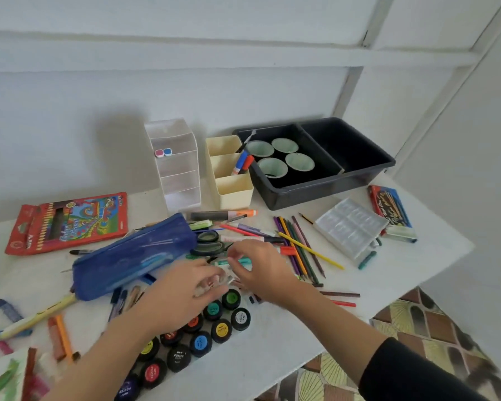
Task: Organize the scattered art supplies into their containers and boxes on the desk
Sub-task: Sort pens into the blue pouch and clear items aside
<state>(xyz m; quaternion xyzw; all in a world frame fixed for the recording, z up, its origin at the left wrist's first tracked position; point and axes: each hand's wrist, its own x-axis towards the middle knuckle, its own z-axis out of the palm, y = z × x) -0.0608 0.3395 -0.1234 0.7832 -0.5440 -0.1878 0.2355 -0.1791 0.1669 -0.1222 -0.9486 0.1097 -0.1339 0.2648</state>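
One white bench [272, 342] carries it all. At the back right sits one black tray [301, 195] with two compartments, and four pale green cups [284, 145] stand in its left one. One blue pencil case [133, 256] lies at an angle left of centre. One red coloured-pencil box [70, 224] lies flat beyond it, far left. One clear drawer unit [177, 175] stands at the back with two erasers [163, 152], pink and blue, side by side inside. Just beside it is one cream holder [235, 186] with three compartments, two markers [242, 163] leaning in the middle one. One clear palette box [350, 230] lies on the right. Loose pencils [298, 247] fan out between it and the hands, too overlapped to count. Eleven poster-paint pots [200, 342] show near the front edge, partly under the left forearm. And the hands: the left hand [185, 287] has its grip curled on a small clear piece [226, 278] just above the pots. The right hand [258, 267] meets it there, fingertips bent, but blur hides whether that grip is clamped.
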